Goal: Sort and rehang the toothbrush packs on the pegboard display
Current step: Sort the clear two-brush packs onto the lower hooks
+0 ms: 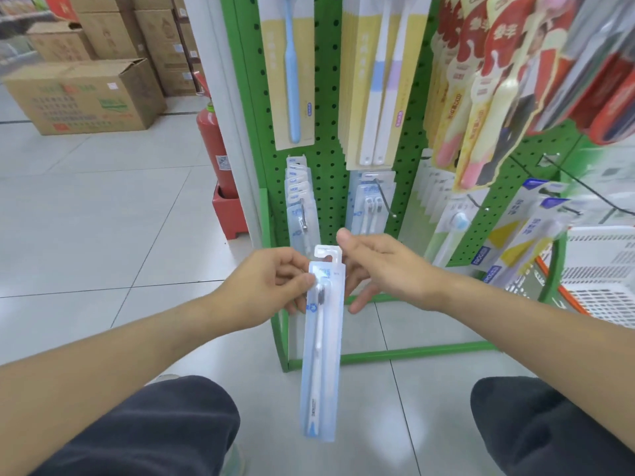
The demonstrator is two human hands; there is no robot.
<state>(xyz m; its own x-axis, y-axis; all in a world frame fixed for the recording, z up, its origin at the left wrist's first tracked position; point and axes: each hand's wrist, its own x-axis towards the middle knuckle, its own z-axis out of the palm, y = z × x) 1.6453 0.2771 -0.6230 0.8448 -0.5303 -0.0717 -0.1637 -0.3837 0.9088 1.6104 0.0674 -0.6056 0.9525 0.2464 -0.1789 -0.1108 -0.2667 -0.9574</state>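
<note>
- Pack axis first: your toothbrush pack hangs nearly upright between your hands, hang tab on top, long body dropping toward your knees.
- Your left hand pinches its upper edge, thumb on the front; your right hand sits just beside the tab, fingers loosely spread behind it, gripping nothing I can see.
- Beyond both hands, slightly up, the matching packs' peg on the green pegboard lies nearer your right hand.

I make out very little print. The small packs on the lower left peg each carry a tab reading "NEW". The cardboard box, the fire extinguisher's label and the red packs bear print too blurred for me to read.
</note>
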